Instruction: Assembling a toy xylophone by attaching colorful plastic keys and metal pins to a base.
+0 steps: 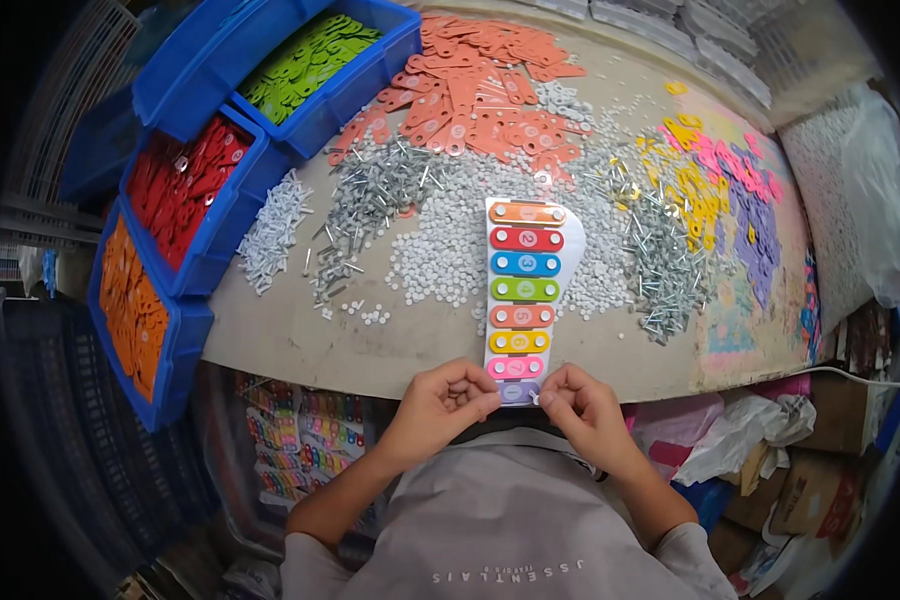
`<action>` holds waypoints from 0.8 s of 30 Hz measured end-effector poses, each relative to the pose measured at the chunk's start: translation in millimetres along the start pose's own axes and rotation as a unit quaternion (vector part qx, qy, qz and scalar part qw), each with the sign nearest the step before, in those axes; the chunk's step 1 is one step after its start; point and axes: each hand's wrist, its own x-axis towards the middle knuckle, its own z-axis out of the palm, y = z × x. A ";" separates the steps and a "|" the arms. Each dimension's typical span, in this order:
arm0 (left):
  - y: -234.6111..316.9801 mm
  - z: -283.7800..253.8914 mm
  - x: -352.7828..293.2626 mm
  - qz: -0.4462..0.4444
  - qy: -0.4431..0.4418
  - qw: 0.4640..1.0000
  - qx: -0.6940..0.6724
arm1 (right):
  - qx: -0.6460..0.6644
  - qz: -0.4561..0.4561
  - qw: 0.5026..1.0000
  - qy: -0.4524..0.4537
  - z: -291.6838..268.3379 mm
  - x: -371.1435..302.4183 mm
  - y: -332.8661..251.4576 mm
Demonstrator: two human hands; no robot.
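A white toy xylophone [576,240] lies on the table in front of me, its narrow end toward me. Several coloured bars cross it, from an orange one at the far end to a purple bar [518,392] at the table's front edge. My left hand [452,402] is closed at the purple bar's left end, fingertips pressed together; whatever they hold is hidden. At the bar's other end, my right hand [584,408] pinches a small white peg [536,397] between thumb and finger. White round caps show on the ends of the farther bars.
Blue bins [192,290] of green, red and orange bars line the left. Loose white caps [435,255], metal pins [370,205] and salmon bars [470,90] cover the table's middle. Yellow bars [705,205] and purple bars [757,240] lie right. Finished-looking xylophones [305,430] fill a container below.
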 end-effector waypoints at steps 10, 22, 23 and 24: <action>2.5 7.8 4.0 -0.001 0.003 0.981 0.192 | 0.023 0.012 0.999 0.023 1.9 6.6 7.6; -13.6 15.4 11.8 0.078 0.041 0.969 0.229 | 0.022 0.048 0.998 -0.034 4.0 24.1 -1.5; -16.5 17.3 11.8 0.099 0.065 0.960 0.254 | 0.019 0.047 0.998 -0.038 4.4 24.6 -1.2; -17.2 19.9 11.4 0.101 0.071 0.960 0.253 | -0.010 0.036 0.999 -0.030 3.7 24.4 0.6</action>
